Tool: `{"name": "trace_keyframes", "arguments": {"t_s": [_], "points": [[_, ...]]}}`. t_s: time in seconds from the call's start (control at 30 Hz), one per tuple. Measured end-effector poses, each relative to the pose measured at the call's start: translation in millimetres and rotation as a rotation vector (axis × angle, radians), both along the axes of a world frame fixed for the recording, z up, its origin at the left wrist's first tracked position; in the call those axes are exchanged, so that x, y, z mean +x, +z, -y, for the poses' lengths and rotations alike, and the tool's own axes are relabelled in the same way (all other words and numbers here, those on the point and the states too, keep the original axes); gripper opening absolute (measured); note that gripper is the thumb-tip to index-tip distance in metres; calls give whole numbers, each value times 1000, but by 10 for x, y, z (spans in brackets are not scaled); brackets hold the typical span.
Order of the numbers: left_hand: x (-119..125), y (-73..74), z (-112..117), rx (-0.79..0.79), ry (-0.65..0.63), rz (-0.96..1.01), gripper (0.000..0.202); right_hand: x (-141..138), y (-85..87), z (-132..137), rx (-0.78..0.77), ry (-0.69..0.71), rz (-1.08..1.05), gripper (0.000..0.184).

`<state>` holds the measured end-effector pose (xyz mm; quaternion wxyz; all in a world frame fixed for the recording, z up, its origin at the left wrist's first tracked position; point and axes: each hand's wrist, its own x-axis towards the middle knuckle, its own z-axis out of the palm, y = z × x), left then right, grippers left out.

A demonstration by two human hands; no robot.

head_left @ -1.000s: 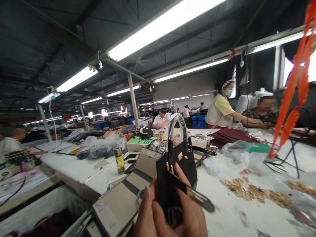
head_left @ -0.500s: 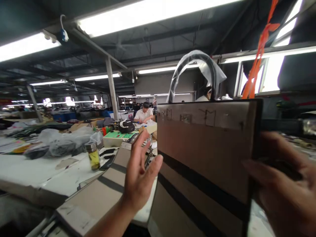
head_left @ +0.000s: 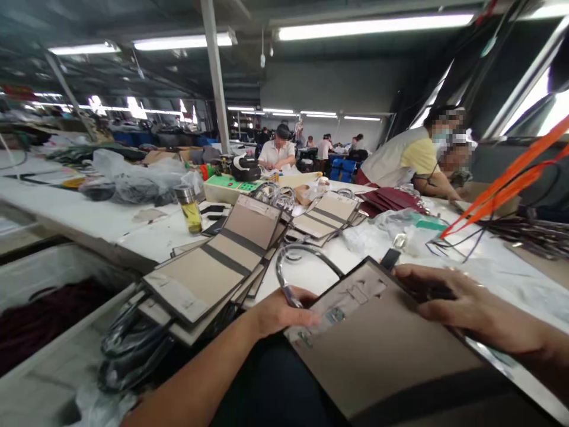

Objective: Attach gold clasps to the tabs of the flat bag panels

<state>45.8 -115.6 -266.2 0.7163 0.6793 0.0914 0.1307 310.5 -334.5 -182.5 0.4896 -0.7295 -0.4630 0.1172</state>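
A beige-brown bag panel (head_left: 386, 344) with dark edges and a dark band lies tilted in front of me. My left hand (head_left: 282, 311) pinches its upper left corner, thumb on the face and fingers behind. A black handle (head_left: 311, 248) in clear plastic wrap arches from the panel's top edge, beside that hand. My right hand (head_left: 475, 305) is closed around the panel's right edge, its thumb toward the face; some fingers are hidden. Close to its fingertips, a short dark strap with a metal clasp (head_left: 399, 242) sticks up. Small metal fittings (head_left: 335, 314) show along the panel's top.
Similar bag panels (head_left: 231, 252) are stacked at left, with another pile (head_left: 331, 210) behind. A bottle of yellow liquid (head_left: 190, 210) and a green-topped machine (head_left: 231, 185) stand beyond. Orange ribbon (head_left: 511, 181) hangs at right. Co-workers (head_left: 278, 153) (head_left: 395, 157) are at the tables.
The panel has gone from upright to tilted and lower. My left hand, open beside it before, now grips its top corner. The view has shifted down and right.
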Motion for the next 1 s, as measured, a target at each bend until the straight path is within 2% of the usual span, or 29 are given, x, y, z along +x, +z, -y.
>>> {"name": "trace_keyframes", "arguments": {"t_s": [0.07,0.17,0.33,0.47,0.57,0.67,0.83,0.93,1.0], "points": [[-79,-246,100,-16,-10,-12,38,-49,-224,-146,-166,143,-151,46],[-144,-592,237,-70,92,-11,40,-95,-482,-331,-304,278,-373,48],[-64,-1166,400,-239,219,-131,56,18,-815,-625,-424,401,-549,50],[125,-1474,536,-320,362,-188,59,251,-1116,-836,-519,437,-616,58],[275,-1599,602,-387,437,-211,60,437,-1301,-945,-557,450,-596,63],[389,-1675,624,-451,457,-211,62,624,-1401,-1018,-610,496,-545,65],[452,-1743,670,-514,460,-240,63,851,-1476,-1076,-762,595,-223,50],[458,-1745,699,-560,486,-264,61,879,-1505,-1063,-795,542,3,39],[479,-1732,703,-584,496,-271,61,864,-1493,-1026,-748,436,96,37]]}}
